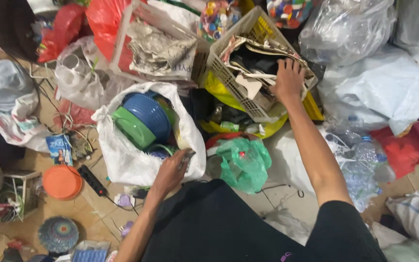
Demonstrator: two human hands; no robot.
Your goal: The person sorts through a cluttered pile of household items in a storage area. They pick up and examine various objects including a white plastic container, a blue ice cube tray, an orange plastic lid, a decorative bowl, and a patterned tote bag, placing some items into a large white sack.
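Head view, looking down over a tiled floor crowded with bags and crates.

Left hand: fingers curled around a small dark object, too small to identify, held at the front rim of the white sack. The sack stands open; inside it are a blue plastic bowl and a green plastic bowl, nested side by side.

Right hand: arm stretched forward, palm down, fingers spread and resting on crumpled cardboard and paper inside the cream plastic crate. Cannot tell whether it grips anything. The crate is tilted and sits on a yellow bag.

Surroundings:
- 1 green plastic bag, just right of the sack, between the 2 arms.
- A clear bag of empty plastic bottles to the right of the right forearm.
- A second crate holding crumpled newspaper, behind the sack.
- 1 orange lid and a black power strip on the floor, left of the sack.
- Red bags at the top left.
- Bags of coloured bottle caps at the top.
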